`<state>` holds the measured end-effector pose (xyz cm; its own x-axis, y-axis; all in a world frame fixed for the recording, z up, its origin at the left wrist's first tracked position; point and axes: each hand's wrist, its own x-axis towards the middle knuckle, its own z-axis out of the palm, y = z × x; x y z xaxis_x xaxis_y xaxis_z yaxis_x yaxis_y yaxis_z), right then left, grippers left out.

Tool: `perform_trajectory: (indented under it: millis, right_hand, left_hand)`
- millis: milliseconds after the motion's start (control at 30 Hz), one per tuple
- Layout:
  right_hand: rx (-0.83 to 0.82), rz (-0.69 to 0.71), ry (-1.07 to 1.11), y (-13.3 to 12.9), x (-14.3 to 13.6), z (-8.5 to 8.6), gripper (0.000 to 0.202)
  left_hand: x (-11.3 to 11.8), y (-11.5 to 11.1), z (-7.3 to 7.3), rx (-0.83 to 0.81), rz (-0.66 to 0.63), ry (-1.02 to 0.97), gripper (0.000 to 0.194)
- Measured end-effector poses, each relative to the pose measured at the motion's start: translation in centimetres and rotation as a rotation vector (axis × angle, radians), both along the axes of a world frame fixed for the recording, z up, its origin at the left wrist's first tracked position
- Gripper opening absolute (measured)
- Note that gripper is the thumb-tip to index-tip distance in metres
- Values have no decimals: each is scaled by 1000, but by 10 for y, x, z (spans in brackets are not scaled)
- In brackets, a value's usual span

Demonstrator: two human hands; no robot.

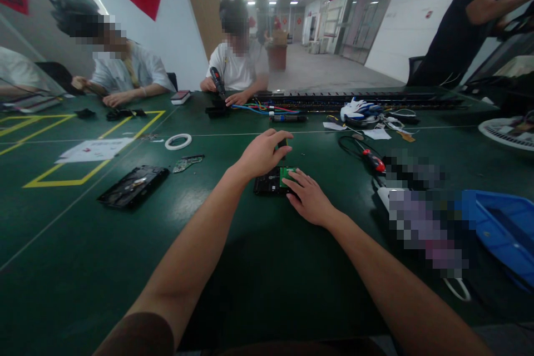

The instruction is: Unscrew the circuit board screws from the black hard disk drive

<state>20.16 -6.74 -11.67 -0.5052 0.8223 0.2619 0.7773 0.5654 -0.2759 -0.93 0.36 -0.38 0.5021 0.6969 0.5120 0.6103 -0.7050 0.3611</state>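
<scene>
My left hand (pixel 266 152) is above the far edge of a black hard drive (pixel 267 182), thumb and fingers closed around a small dark piece (pixel 283 148). What that piece is, I cannot make out. A green circuit board (pixel 286 176) covers the right part of the drive. My right hand (pixel 312 199) rests at the drive's right side, with fingers spread and fingertips touching the board. Left of my arms lies another open black casing (pixel 134 184), and a loose circuit board (pixel 188 163) is beyond it.
A roll of white tape (pixel 178 141) and paper sheets (pixel 94 150) lie at left. On the right are a red-black screwdriver (pixel 374 161), a blue bin (pixel 500 228) and gloves (pixel 359 110). Across the table, a person (pixel 237 64) holds a power screwdriver (pixel 217 81) near coloured cables (pixel 254 108).
</scene>
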Motion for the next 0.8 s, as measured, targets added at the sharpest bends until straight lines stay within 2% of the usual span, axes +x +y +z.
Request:
perform_trajectory:
  millis: [133,233,467,533,800]
  right_hand:
    - [-4,-1,1,0,0,0,49]
    - [-1,0,8,0,0,0,48]
    - [-13,4,6,1,1,-1,49]
    - [-9,7,7,1,1,-1,49]
    - [-17,-1,4,0,0,1,49]
  left_hand:
    - [0,-4,2,-96,-99,-56,43]
    - [1,-5,3,-76,-111,-37,43]
    - [2,-1,0,12,54,43,39]
    - [2,0,0,16,67,50,34]
    - [2,-5,3,-42,-92,-60,42]
